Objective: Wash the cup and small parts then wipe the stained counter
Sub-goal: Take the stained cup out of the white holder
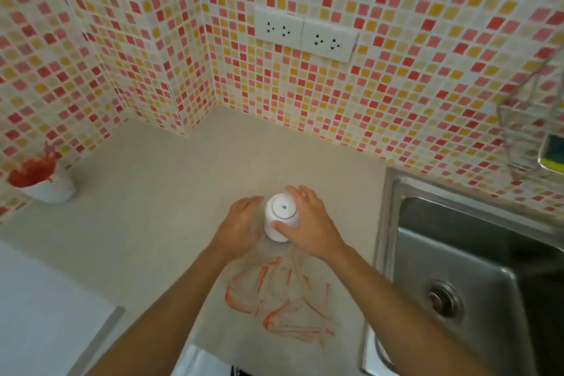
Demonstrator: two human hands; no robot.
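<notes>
From the head camera I look down on a pale, matte counter (pixel 146 192) that runs into a corner of glossy mosaic tile wall (pixel 396 85) in red, pink, yellow and cream. Motion blur softens everything, so fine detail is hard to read.

The white cup (pixel 280 218) stands near the middle of the counter, well back from its front edge; I see a round white face with a small dot in its centre, and I cannot tell whether that is a lid or the base. Its lower body is hidden between my hands. My left hand (pixel 241 227) lies against its left side with the fingers curved round it; the fingertips are out of sight behind the cup. My right hand (pixel 308 223) wraps the right side, thumb pressed on the front wall, fingers loosely bent over the far side.

Just in front of the cup, toward the front edge, orange-red smeared stains (pixel 280 305) streak the counter.

At the right edge sits a brushed steel sink (pixel 476 253), cut off by the frame. Above it a wire rack (pixel 525 131) is barely readable. Near the left edge stands a white pot with red contents (pixel 42 180), blurred. Two white sockets (pixel 305 35) sit on the wall.
</notes>
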